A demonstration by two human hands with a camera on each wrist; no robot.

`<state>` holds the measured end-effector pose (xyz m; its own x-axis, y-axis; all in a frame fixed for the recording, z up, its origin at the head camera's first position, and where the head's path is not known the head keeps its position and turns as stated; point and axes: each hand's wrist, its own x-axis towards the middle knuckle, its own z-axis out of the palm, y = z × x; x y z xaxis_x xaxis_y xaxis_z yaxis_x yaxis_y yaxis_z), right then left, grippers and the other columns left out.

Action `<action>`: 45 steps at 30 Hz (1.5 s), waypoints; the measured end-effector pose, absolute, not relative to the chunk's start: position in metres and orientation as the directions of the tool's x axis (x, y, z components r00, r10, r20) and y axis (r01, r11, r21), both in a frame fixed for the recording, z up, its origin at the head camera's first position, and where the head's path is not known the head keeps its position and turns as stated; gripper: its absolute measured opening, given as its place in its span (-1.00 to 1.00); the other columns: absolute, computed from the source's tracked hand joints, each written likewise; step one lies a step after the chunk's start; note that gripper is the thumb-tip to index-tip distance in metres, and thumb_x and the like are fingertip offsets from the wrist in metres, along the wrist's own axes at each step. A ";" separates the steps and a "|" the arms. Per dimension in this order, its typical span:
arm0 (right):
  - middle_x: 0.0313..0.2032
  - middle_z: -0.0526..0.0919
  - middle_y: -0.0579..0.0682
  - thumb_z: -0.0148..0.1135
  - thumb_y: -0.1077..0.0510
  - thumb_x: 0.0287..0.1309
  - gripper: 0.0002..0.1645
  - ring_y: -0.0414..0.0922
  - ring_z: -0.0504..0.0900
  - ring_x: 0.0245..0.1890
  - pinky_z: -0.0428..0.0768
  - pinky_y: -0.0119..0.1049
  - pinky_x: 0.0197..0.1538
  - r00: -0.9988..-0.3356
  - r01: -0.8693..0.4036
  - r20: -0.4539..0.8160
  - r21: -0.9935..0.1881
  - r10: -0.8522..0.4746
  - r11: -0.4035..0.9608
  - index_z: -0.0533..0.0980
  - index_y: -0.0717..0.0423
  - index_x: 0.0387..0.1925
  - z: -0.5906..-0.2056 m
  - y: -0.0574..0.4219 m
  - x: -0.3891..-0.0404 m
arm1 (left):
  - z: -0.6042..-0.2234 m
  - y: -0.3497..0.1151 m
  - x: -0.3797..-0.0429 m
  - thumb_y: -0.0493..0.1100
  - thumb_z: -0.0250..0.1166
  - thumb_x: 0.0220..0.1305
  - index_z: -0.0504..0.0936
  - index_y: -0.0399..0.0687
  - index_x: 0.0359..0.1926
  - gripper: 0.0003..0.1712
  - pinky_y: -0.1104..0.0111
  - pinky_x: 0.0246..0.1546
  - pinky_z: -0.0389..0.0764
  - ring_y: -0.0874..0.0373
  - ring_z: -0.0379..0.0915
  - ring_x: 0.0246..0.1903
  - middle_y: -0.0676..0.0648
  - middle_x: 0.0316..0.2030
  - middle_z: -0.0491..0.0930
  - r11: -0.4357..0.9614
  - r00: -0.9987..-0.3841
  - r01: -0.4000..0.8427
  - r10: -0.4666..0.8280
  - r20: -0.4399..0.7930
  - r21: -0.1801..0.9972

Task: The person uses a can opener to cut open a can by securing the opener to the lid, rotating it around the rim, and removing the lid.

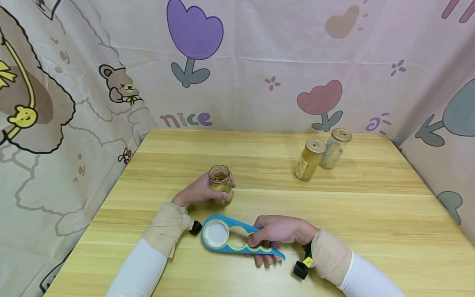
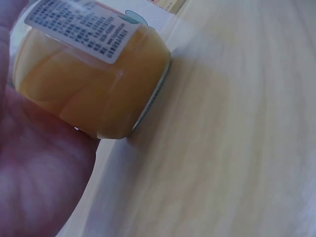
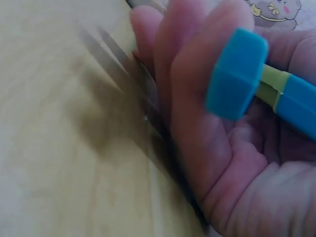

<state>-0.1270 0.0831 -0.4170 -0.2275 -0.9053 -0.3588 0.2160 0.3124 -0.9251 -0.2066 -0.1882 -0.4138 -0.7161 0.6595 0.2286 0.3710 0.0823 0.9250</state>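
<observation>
Yellow wood grain covers the tabletop (image 1: 371, 214) that I look down on from my remote station. Near its front, the blue tool (image 1: 236, 223) runs crosswise, its round end to the left, its curved tail to the right and slightly nearer the front. I have the right hand (image 1: 283, 231) with its fingers curled round the handle, so the round end points left out of that grip. Just beyond that end stands the lidless jar (image 1: 222, 192), upright, grasped by the left hand (image 1: 200, 190), clearly the nearer one to it. Farther off to the right, I see the front capped jar (image 1: 311, 161) and the rear capped jar (image 1: 335, 149), both nearer the right hand. Smallest, a white disc (image 1: 216, 234) fills the tool's round end; I cannot tell whether it is a lid.
</observation>
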 end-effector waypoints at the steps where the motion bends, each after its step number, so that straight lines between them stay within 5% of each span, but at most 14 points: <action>1: -0.48 0.69 0.26 0.02 0.11 0.29 -0.59 -0.12 0.57 -0.69 0.48 -0.35 -0.71 -0.222 0.223 -0.358 -0.924 -0.907 0.311 0.57 0.45 -0.35 -0.417 0.083 -0.127 | -0.414 -0.188 -0.207 -0.38 0.40 0.06 0.48 -0.16 -0.03 -0.56 0.14 0.26 0.21 0.01 0.40 0.05 -0.17 -0.12 0.56 0.082 -0.715 0.375 0.660 0.232 0.924; 28: -0.39 0.68 0.33 -0.07 0.26 0.18 -0.70 -0.09 0.63 -0.59 0.57 -0.30 -0.63 -0.208 0.294 -0.405 -0.894 -0.890 0.338 0.53 0.42 -0.31 -0.414 0.082 -0.126 | -0.421 -0.190 -0.210 -0.28 0.42 0.08 0.48 -0.10 -0.02 -0.56 0.07 0.30 0.16 0.04 0.38 0.10 -0.11 -0.12 0.56 0.087 -0.702 0.408 0.667 0.251 0.909; 36: -0.39 0.67 0.34 -0.13 0.26 0.23 -0.71 0.00 0.67 -0.55 0.59 -0.11 -0.64 -0.220 0.295 -0.403 -0.895 -0.888 0.334 0.37 0.24 -0.03 -0.415 0.081 -0.124 | -0.420 -0.189 -0.210 -0.29 0.41 0.08 0.47 -0.11 -0.01 -0.56 0.06 0.31 0.16 0.05 0.37 0.12 -0.10 -0.12 0.56 0.093 -0.702 0.406 0.669 0.245 0.909; 40: -0.37 0.66 0.38 -0.13 0.26 0.25 -0.82 0.04 0.68 -0.52 0.59 0.01 -0.61 -0.212 0.298 -0.393 -0.898 -0.895 0.324 0.28 0.21 -0.12 -0.416 0.081 -0.125 | -0.421 -0.189 -0.211 -0.29 0.42 0.09 0.47 -0.11 -0.01 -0.56 0.06 0.31 0.14 0.06 0.35 0.13 -0.10 -0.13 0.57 0.100 -0.703 0.413 0.667 0.247 0.905; 45: -0.36 0.66 0.40 -0.12 0.27 0.22 -0.89 0.03 0.68 -0.51 0.60 -0.13 -0.63 -0.214 0.315 -0.399 -0.892 -0.892 0.323 0.31 0.20 -0.23 -0.415 0.080 -0.124 | -0.421 -0.189 -0.211 -0.28 0.42 0.08 0.48 -0.11 -0.03 -0.58 0.12 0.27 0.21 0.05 0.39 0.07 -0.11 -0.12 0.56 0.094 -0.705 0.409 0.665 0.248 0.908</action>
